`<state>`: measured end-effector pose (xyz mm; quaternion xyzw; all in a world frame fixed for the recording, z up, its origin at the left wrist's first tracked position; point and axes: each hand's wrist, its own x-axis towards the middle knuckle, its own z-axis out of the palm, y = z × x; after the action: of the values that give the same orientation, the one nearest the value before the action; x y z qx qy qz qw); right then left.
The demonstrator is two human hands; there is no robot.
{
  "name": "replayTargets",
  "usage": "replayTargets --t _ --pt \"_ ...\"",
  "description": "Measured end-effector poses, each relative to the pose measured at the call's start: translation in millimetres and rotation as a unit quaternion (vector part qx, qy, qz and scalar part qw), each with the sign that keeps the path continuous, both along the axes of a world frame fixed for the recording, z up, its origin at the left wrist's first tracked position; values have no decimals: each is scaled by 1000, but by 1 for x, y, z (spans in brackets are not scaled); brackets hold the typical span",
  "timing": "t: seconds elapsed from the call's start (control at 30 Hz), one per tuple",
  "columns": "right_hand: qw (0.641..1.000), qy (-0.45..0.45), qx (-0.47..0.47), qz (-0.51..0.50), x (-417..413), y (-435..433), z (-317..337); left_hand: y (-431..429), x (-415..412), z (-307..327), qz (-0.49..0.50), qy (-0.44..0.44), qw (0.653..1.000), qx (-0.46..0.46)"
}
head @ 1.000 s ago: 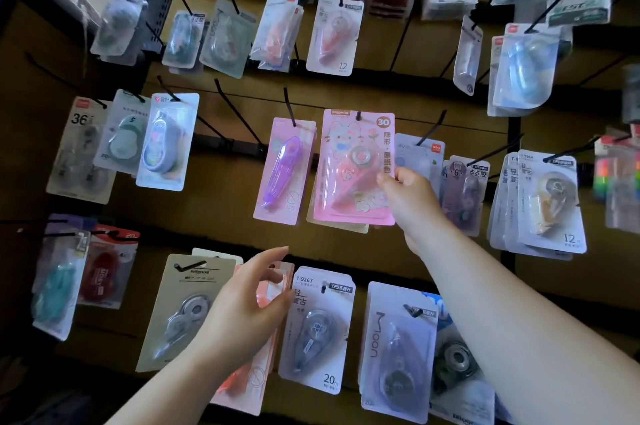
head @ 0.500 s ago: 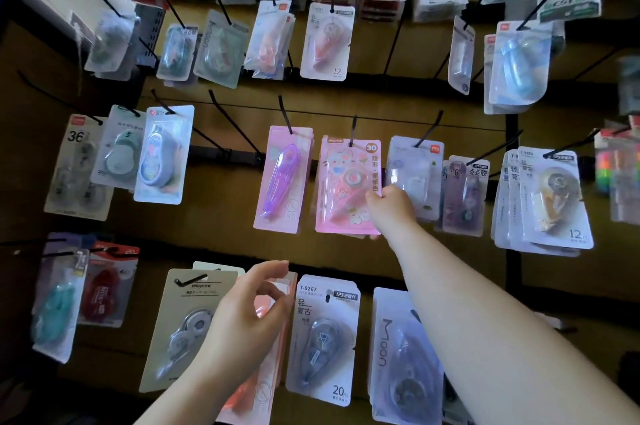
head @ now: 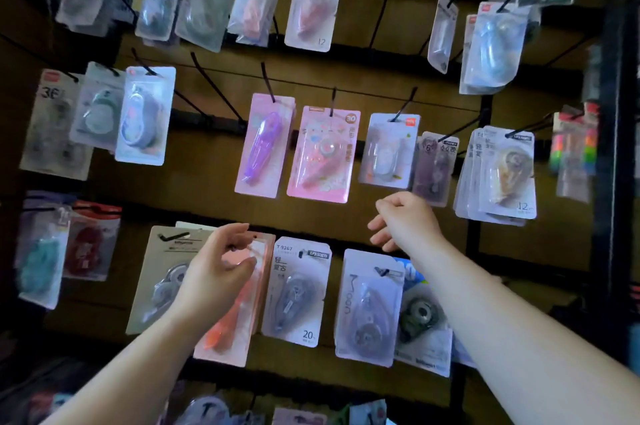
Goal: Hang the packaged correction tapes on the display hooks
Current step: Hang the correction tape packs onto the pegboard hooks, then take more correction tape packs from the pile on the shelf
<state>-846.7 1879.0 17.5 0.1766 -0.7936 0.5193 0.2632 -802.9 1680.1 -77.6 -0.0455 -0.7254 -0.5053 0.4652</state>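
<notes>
Change: right hand (head: 405, 222) has come off the pink cartoon pack (head: 323, 156). Half a second ago it pinched that pack's lower right corner; the pack now hangs free.
Pink cartoon pack: on its black hook (head: 333, 101) in the middle row, near frame centre, hanging roughly straight. The purple pen-type pack (head: 265, 145) is just beside it at 9 o'clock, and the clear-blister pack (head: 388, 151) at 3 o'clock.
Right hand: at 4 o'clock of the pink cartoon pack and apart from it. Fingers are loosely curled with nothing in them.
Left hand (head: 214, 274): at 7 o'clock of the pink cartoon pack, down in the bottom row. Thumb and fingertips pinch the upper part of the orange-tape pack (head: 230, 324). Its pink card may be stacked with others behind; I cannot tell how many.
Around left hand: grey-card pack (head: 162, 282) is partly behind it at 9 o'clock. The T-9267 pack (head: 296, 293) is just beside it at 3 o'clock.
Step in hand: judged to be between packs, with one hung and let go and the orange-tape pack next.
Next move calls for: getting the pack's top hang hole onto a hook tip, then sliding the card back. A bare hook (head: 216, 90) stands at 10 o'clock of the pink cartoon pack; I cannot tell which hook is meant.
Risk: motion blur suggests haste, and a missed hole could knock the neighbouring packs.
</notes>
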Motion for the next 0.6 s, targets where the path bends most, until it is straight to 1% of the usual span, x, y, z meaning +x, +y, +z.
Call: replayTargets --t 0.07,0.17,0.27,0.33,0.37,0.4,0.47,0.53,0.6 --pt "1000 -1 0 18 15 10 -14 2 5 -1 5 -5 1000 3" --pt "997 -36 12 62 40 22 -51 4 16 -6 1 -24 1000 5" --pt "986 -100 13 130 61 33 -109 2 28 -28 4 -29 999 23" --pt "974 -160 22 156 67 40 -154 0 36 -60 10 -31 999 19" --pt "968 -193 32 158 67 45 -179 0 42 -80 -3 -43 999 12" --pt "961 -226 42 155 66 50 -205 1 47 -102 -26 -66 997 3" --pt "942 -298 59 142 59 60 -254 6 54 -146 -96 -145 984 -33" --pt "918 -368 73 125 50 73 -301 13 56 -195 -150 -238 958 -61" --pt "896 -426 70 103 41 88 -345 21 53 -238 -172 -312 932 -72"
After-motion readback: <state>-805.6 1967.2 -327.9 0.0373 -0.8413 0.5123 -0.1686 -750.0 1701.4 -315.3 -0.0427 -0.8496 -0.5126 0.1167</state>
